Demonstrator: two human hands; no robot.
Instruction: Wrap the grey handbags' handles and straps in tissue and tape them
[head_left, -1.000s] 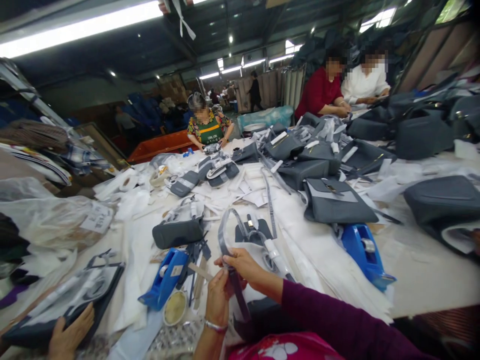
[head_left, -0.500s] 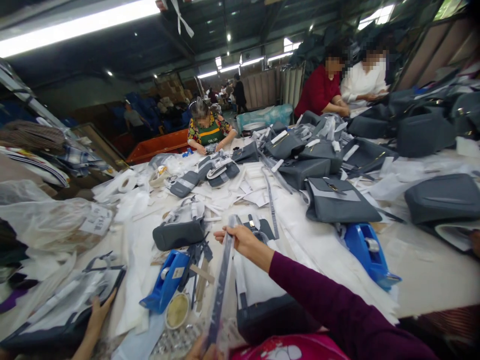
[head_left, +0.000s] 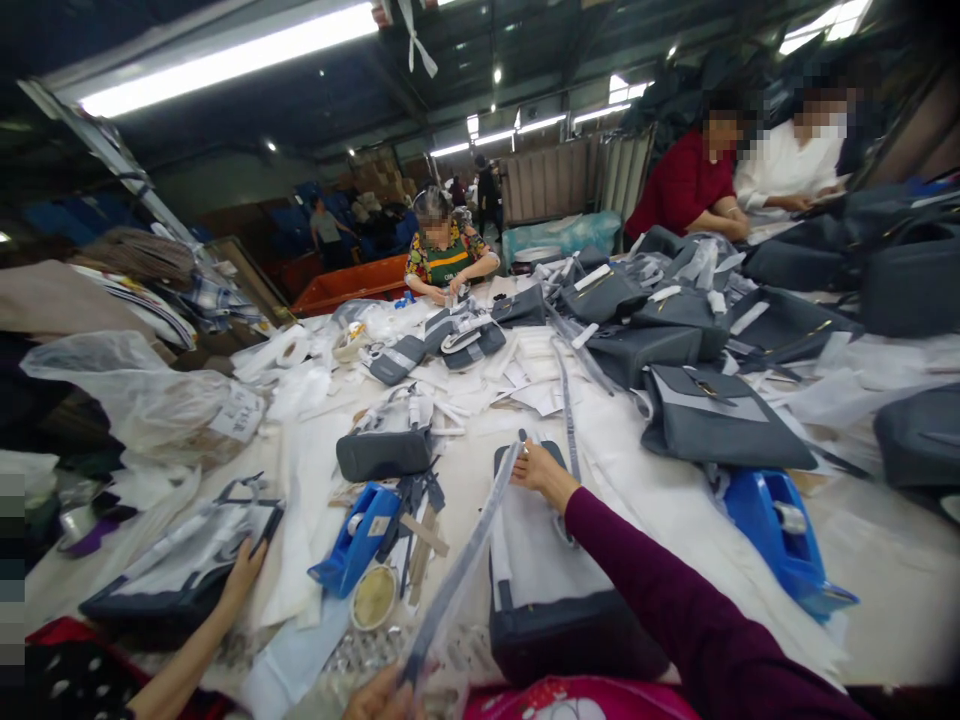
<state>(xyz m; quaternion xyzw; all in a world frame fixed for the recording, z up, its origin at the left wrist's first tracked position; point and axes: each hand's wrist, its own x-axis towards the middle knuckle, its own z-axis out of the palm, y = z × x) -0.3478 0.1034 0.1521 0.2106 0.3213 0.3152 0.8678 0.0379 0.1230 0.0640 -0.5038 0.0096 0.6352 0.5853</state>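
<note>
A long dark bag strap (head_left: 463,552) in a clear plastic sleeve runs slantwise between my two hands. My right hand (head_left: 541,470) pinches its upper end over the flap of a dark grey handbag. My left hand (head_left: 381,694), partly cut off by the bottom edge, is closed round the lower end. The grey handbag (head_left: 574,640) lies in front of me, its base toward me and a white sheet (head_left: 534,550) over its body. Left of the strap are a blue tape dispenser (head_left: 356,540) and a round tub (head_left: 373,597) of something yellowish.
A co-worker's hand (head_left: 244,575) at the left touches another handbag (head_left: 172,600). A second blue tape dispenser (head_left: 780,535) stands at the right. Grey handbags (head_left: 720,415) are heaped across the table, where another wrapped strap (head_left: 568,405) lies. Several people sit or stand beyond.
My right hand has moved up and right with the strap end, over the handbag's flap. The strap now slants more. My left hand remains low, and the view has shifted left.
</note>
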